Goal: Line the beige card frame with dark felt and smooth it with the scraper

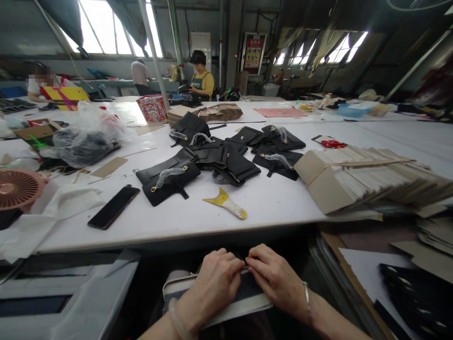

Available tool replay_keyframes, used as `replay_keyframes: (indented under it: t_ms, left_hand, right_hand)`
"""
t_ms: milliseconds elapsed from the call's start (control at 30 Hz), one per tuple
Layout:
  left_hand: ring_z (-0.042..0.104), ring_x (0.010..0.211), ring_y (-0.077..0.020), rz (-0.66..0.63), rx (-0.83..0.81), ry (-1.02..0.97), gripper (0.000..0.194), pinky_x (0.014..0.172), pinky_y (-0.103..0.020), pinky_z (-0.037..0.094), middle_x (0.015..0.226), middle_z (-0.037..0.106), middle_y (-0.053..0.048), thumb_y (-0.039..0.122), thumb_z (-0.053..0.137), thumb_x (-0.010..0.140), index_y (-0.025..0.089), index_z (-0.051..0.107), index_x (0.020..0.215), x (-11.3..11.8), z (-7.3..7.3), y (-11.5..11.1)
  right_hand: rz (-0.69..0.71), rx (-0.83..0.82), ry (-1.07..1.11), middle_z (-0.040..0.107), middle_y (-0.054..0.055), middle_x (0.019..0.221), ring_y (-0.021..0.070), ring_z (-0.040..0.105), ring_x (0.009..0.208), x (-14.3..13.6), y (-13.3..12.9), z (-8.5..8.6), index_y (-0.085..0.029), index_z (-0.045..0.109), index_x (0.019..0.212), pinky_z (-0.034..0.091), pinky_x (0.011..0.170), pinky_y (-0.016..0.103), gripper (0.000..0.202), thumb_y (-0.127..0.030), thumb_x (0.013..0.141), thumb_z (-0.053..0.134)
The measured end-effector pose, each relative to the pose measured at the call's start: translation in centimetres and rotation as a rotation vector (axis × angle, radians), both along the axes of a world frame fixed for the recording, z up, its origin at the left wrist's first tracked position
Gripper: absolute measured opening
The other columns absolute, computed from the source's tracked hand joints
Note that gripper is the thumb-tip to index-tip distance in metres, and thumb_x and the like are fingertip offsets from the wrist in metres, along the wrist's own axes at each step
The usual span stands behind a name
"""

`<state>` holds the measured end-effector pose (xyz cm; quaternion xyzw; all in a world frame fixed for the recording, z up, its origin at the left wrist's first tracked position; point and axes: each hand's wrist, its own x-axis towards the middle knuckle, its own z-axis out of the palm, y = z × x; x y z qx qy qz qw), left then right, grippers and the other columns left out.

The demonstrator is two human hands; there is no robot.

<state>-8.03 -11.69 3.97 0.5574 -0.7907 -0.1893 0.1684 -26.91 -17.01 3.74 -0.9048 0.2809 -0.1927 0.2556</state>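
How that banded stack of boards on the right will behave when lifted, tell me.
The stack of boards is probably heavy for its size, with so many pieces packed together. The front board looks flat, so the pieces are likely stiff. Grabbed by one end, it might splay, as its edges are uneven, though the band may limit that.

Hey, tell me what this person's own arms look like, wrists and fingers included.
The forearms show no sleeves, and no gloves are worn. Around the left wrist is a thick, pale, rounded bangle; the right wrist has a thinner, silvery bracelet. I see no rings on the visible fingers.
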Motion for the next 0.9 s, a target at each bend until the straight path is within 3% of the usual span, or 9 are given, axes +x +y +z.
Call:
replay_keyframes:
  t_ms: [100, 267, 467, 533, 600, 667, 733, 800, 900]
  left_hand:
    - [0.057, 0.077, -0.0177, -0.045, -0.013, -0.075, 0.013, 0.073, -0.030, 0.044, 0.083, 0.067, 0.000, 0.014, 0.051, 0.085, 0.022, 0.061, 0.083, 0.1, 0.3, 0.0]
    - [0.057, 0.081, -0.0225, -0.171, -0.037, -0.248, 0.013, 0.071, -0.036, 0.049, 0.090, 0.066, -0.004, 0.020, 0.051, 0.087, 0.019, 0.059, 0.096, -0.3, 0.8, -0.1]
    - [0.059, 0.085, -0.0270, -0.240, -0.046, -0.390, 0.028, 0.078, -0.041, 0.051, 0.097, 0.065, -0.016, 0.015, 0.052, 0.082, 0.002, 0.062, 0.105, -1.7, 0.9, 0.2]
    - [0.060, 0.089, -0.0287, -0.217, -0.006, -0.360, 0.030, 0.082, -0.043, 0.050, 0.099, 0.065, -0.017, 0.013, 0.051, 0.081, 0.001, 0.062, 0.106, -1.8, 1.2, 0.2]
    - [0.061, 0.092, -0.0308, -0.166, 0.068, -0.230, 0.029, 0.085, -0.046, 0.048, 0.099, 0.067, -0.018, 0.013, 0.049, 0.082, 0.004, 0.065, 0.104, -1.4, 1.6, 0.1]
    - [0.063, 0.093, -0.0300, -0.099, 0.145, -0.044, 0.027, 0.084, -0.044, 0.048, 0.100, 0.069, -0.014, 0.014, 0.049, 0.082, 0.012, 0.069, 0.099, -0.1, 2.2, -0.2]
    - [0.065, 0.094, -0.0259, -0.020, 0.188, 0.116, 0.027, 0.083, -0.037, 0.047, 0.103, 0.071, -0.007, 0.017, 0.048, 0.084, 0.020, 0.071, 0.097, 2.0, 2.6, -0.3]
    - [0.064, 0.096, -0.0220, 0.122, 0.244, 0.310, 0.027, 0.085, -0.031, 0.046, 0.107, 0.072, -0.002, 0.026, 0.048, 0.088, 0.025, 0.071, 0.104, 4.9, 2.5, -0.2]
    - [0.063, 0.097, -0.0225, 0.408, 0.359, 0.612, 0.039, 0.086, -0.030, 0.045, 0.105, 0.072, -0.002, 0.047, 0.047, 0.089, 0.021, 0.070, 0.108, 10.0, 0.5, 1.0]
  right_hand:
    - [-0.002, -0.264, 0.080, 0.063, 0.011, 0.104, 0.0249, 0.056, 0.100, -0.3, 1.0, -0.1, -0.015, 0.064, 0.109, 0.050, 0.089, 0.043, 0.028, -0.014, 0.094, 0.040]
    - [-0.037, -0.469, 0.137, 0.067, 0.011, 0.113, 0.0272, 0.058, 0.110, -0.3, 2.1, -0.1, -0.012, 0.064, 0.113, 0.048, 0.100, 0.046, 0.028, -0.019, 0.092, 0.047]
    - [-0.017, -0.497, 0.222, 0.063, 0.016, 0.123, 0.0314, 0.050, 0.125, 0.0, 2.7, -0.8, -0.005, 0.061, 0.121, 0.041, 0.105, 0.049, 0.036, -0.017, 0.093, 0.043]
    - [0.001, -0.393, 0.211, 0.063, 0.017, 0.123, 0.0320, 0.045, 0.129, 0.3, 2.3, -0.2, -0.006, 0.062, 0.120, 0.035, 0.109, 0.050, 0.036, -0.015, 0.091, 0.043]
    - [0.007, -0.130, 0.212, 0.067, 0.014, 0.114, 0.0321, 0.046, 0.128, 0.9, 1.1, 0.9, -0.012, 0.070, 0.107, 0.029, 0.112, 0.051, 0.030, -0.016, 0.087, 0.048]
    - [-0.013, 0.170, 0.239, 0.071, 0.009, 0.094, 0.0295, 0.057, 0.112, 2.1, -0.8, 2.1, -0.017, 0.073, 0.080, 0.035, 0.106, 0.045, 0.024, -0.022, 0.085, 0.050]
    - [-0.066, 0.346, 0.266, 0.070, 0.005, 0.076, 0.0233, 0.064, 0.085, 3.8, -2.9, 2.7, -0.018, 0.069, 0.064, 0.047, 0.086, 0.035, 0.034, -0.028, 0.087, 0.047]
    - [-0.117, 0.407, 0.292, 0.068, 0.004, 0.068, 0.0186, 0.062, 0.069, 5.8, -4.6, 2.2, -0.017, 0.068, 0.065, 0.046, 0.067, 0.029, 0.041, -0.033, 0.091, 0.041]
    - [-0.151, 0.519, 0.375, 0.066, 0.002, 0.065, 0.0156, 0.061, 0.064, 8.8, -5.7, -0.2, -0.016, 0.066, 0.072, 0.045, 0.063, 0.027, 0.042, -0.036, 0.096, 0.039]
